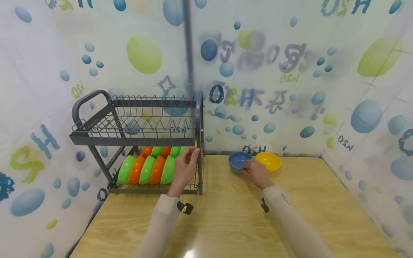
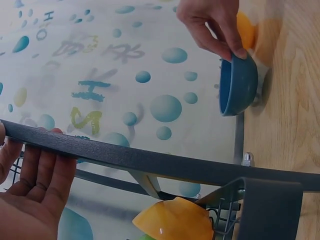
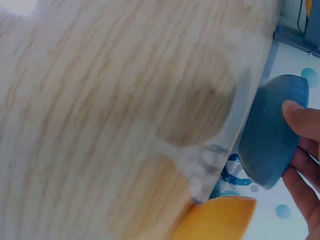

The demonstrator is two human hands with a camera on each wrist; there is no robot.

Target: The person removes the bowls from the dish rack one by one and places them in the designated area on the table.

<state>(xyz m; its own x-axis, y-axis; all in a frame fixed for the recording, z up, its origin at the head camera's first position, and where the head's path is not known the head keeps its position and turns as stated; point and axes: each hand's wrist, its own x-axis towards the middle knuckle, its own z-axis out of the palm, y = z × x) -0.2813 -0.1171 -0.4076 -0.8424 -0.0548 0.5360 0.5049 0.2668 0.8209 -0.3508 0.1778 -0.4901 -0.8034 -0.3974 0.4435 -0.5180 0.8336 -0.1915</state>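
My right hand pinches the rim of a blue bowl, thumb outside the wall. In the right wrist view the bowl appears side-on, above the wooden tabletop. A yellow bowl stands just to its right. My left hand holds the right side of a dark metal dish rack; in the left wrist view its fingers reach behind a dark bar. Green bowls and orange bowls stand on edge in the rack's lower tier.
Another yellow bowl sits inside the rack, close to its right end. The upper wire tier sits above the bowls. A patterned wall covering rises behind the wooden table and along both sides.
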